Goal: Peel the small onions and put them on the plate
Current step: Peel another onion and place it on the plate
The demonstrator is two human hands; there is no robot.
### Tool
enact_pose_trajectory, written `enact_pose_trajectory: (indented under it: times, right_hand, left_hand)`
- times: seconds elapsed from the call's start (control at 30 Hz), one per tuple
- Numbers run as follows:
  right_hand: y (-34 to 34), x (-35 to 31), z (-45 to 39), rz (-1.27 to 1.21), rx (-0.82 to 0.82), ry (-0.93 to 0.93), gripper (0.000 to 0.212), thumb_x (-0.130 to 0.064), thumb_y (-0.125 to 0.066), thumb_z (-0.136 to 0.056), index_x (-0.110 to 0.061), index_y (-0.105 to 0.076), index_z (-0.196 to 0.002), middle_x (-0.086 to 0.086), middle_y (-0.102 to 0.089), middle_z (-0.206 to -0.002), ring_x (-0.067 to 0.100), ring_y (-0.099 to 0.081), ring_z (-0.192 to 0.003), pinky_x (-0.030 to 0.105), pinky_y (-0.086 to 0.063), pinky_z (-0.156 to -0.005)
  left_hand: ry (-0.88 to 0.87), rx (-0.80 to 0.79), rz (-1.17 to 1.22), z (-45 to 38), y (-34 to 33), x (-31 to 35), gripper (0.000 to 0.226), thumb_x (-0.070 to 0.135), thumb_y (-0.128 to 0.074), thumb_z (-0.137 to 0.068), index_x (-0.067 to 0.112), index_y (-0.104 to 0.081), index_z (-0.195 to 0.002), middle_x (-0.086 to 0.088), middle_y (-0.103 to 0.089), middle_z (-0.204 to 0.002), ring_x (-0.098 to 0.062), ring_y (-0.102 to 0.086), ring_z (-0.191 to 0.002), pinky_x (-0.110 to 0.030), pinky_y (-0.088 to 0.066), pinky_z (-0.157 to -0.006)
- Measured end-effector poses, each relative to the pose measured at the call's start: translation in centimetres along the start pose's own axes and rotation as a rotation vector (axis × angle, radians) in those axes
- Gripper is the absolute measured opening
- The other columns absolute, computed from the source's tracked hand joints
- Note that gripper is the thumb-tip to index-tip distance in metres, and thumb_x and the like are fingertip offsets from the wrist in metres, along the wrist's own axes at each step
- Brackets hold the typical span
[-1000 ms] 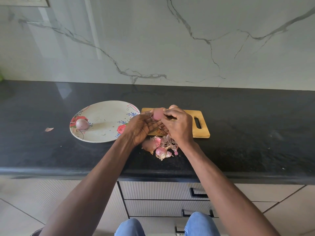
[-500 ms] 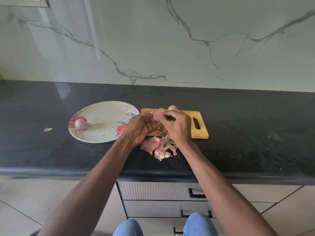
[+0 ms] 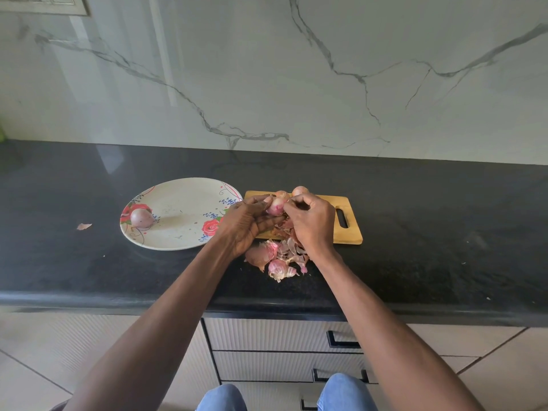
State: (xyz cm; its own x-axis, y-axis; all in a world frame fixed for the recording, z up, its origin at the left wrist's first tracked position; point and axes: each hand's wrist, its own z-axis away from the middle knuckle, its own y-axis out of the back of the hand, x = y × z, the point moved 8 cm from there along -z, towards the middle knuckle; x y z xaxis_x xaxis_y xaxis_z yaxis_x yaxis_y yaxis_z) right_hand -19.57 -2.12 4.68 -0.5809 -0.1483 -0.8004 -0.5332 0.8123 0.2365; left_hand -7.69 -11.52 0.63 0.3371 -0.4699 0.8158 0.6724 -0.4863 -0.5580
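A small pink onion (image 3: pixel 275 206) is held above the wooden cutting board (image 3: pixel 350 232). My left hand (image 3: pixel 247 223) cups it from the left with thumb and fingers. My right hand (image 3: pixel 311 222) pinches at its right side, fingers curled. Two more small onions (image 3: pixel 299 191) lie on the board's far edge behind my hands. One peeled onion (image 3: pixel 141 217) sits on the left part of the floral plate (image 3: pixel 178 209). A heap of pink and brown onion skins (image 3: pixel 277 259) lies on the counter under my wrists.
One loose skin flake (image 3: pixel 84 226) lies on the black counter (image 3: pixel 430 247) left of the plate. A marble wall rises behind the counter. Drawers with dark handles (image 3: pixel 341 341) are below the counter's front edge.
My hands stay at the same spot over the board. The fingers have shifted a little on the onion, and more of its pink surface shows.
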Motion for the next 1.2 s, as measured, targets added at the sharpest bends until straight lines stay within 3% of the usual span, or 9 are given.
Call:
enact_pose_trajectory:
  times: [0.2,0.3,0.53,0.73,0.9,1.2]
  right_hand:
    - [0.0,-0.5,-0.2,0.007,-0.017,0.041,0.01,-0.01,-0.072,-0.09,-0.003,-0.077,-0.095,0.003,-0.074,-0.087,0.003,-0.067,-0.077,0.009,-0.049,-0.067]
    - [-0.6,-1.1,0.0,0.025,-0.068,0.108,0.017,-0.018,-0.079,-0.086,-0.009,-0.078,-0.1,-0.001,-0.073,-0.091,0.006,-0.068,-0.083,0.018,-0.055,-0.072]
    - [-0.6,-1.4,0.0,0.136,-0.054,0.196,0.008,-0.002,-0.073,-0.088,-0.004,-0.074,-0.095,0.003,-0.069,-0.094,0.011,-0.066,-0.088,0.023,-0.056,-0.081]
    - [-0.5,-2.1,0.4,0.204,-0.035,0.22,0.009,0.005,-0.067,-0.09,-0.002,-0.067,-0.095,0.009,-0.065,-0.098,0.009,-0.058,-0.089,0.0,-0.041,-0.079]
    - [-0.4,-1.9,0.3,0.195,-0.026,0.187,0.009,0.007,-0.063,-0.091,0.001,-0.064,-0.098,0.012,-0.065,-0.097,0.013,-0.057,-0.087,0.0,-0.04,-0.075]
    - [-0.1,-1.6,0.3,0.144,-0.029,0.072,0.01,0.002,-0.059,-0.096,0.002,-0.063,-0.106,0.002,-0.061,-0.099,0.009,-0.056,-0.091,-0.002,-0.04,-0.073]
  left_hand:
    - [-0.02,0.014,0.072,-0.1,0.2,0.3,0.019,0.001,-0.055,-0.099,-0.002,-0.062,-0.116,-0.025,-0.07,-0.11,-0.033,-0.071,-0.1,-0.034,-0.063,-0.076]
    - [-0.036,0.017,0.07,-0.2,0.4,0.5,0.02,0.002,-0.055,-0.099,-0.002,-0.062,-0.118,-0.025,-0.069,-0.113,-0.031,-0.069,-0.101,-0.034,-0.063,-0.079]
    - [-0.04,-0.032,0.045,0.0,-0.2,0.5,0.023,-0.001,-0.06,-0.095,-0.001,-0.063,-0.117,-0.023,-0.071,-0.113,-0.032,-0.069,-0.104,-0.037,-0.061,-0.086]
    - [-0.033,-0.026,0.042,-0.2,0.0,0.4,0.027,-0.004,-0.058,-0.095,-0.001,-0.062,-0.122,-0.021,-0.073,-0.108,-0.029,-0.073,-0.097,-0.04,-0.06,-0.089]
    - [-0.026,-0.05,0.055,0.1,-0.3,0.3,0.026,-0.003,-0.058,-0.095,-0.004,-0.06,-0.12,-0.023,-0.072,-0.11,-0.03,-0.073,-0.097,-0.035,-0.062,-0.082]
    - [-0.022,-0.033,0.04,0.1,-0.2,0.5,0.032,-0.004,-0.054,-0.098,-0.003,-0.058,-0.129,-0.024,-0.069,-0.12,-0.033,-0.07,-0.109,-0.038,-0.06,-0.09]
